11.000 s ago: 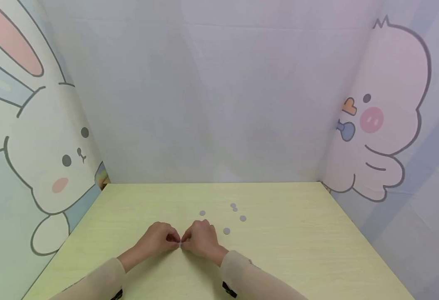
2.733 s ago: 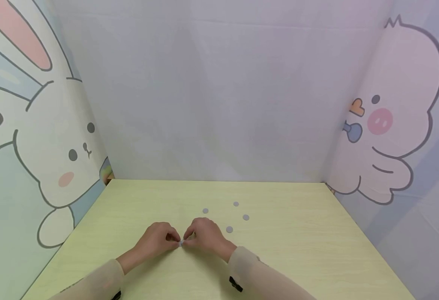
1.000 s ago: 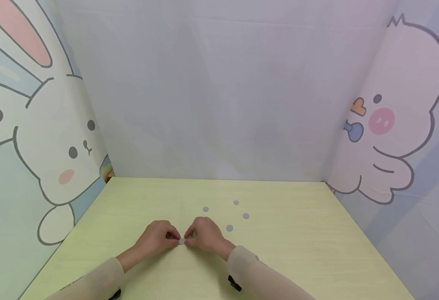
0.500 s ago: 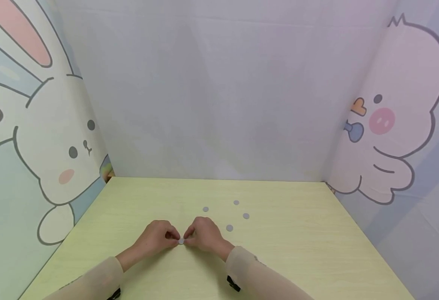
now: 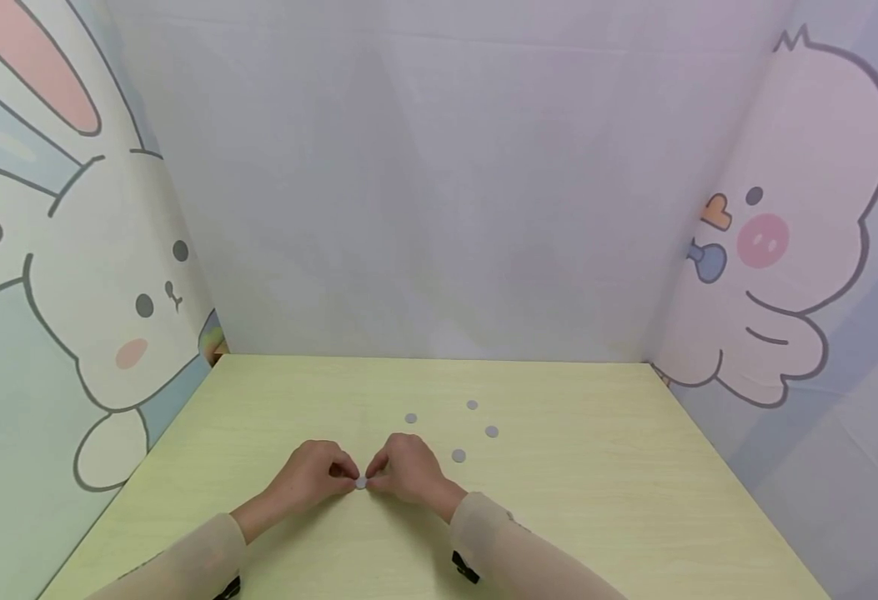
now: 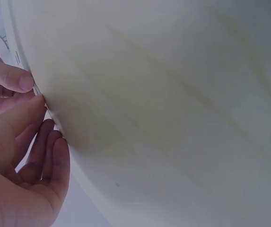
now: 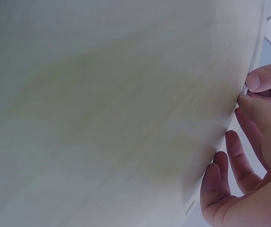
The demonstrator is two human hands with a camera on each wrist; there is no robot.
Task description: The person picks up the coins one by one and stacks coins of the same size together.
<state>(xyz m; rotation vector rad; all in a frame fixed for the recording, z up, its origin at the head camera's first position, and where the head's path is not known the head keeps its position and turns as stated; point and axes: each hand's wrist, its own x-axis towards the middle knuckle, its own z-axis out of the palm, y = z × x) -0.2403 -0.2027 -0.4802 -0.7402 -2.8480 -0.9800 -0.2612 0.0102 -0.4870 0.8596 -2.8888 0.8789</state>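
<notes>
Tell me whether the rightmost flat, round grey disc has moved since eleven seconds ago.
No: the rightmost grey disc keeps its place against the back edge of the pale yellow tabletop; only the view shifted.

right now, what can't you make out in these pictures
- Head: any markings on the four loose grey discs; too small.
- Head: whether the grey disc between left grip and right grip is single or stacked; too small.
- Left wrist: the rest of the right grip; cut off by the left edge.
- Right wrist: the rest of the left grip; cut off by the right edge.

1 small, round grey disc [image 5: 361, 482] lies between the fingers [image 5: 347, 484].
</notes>
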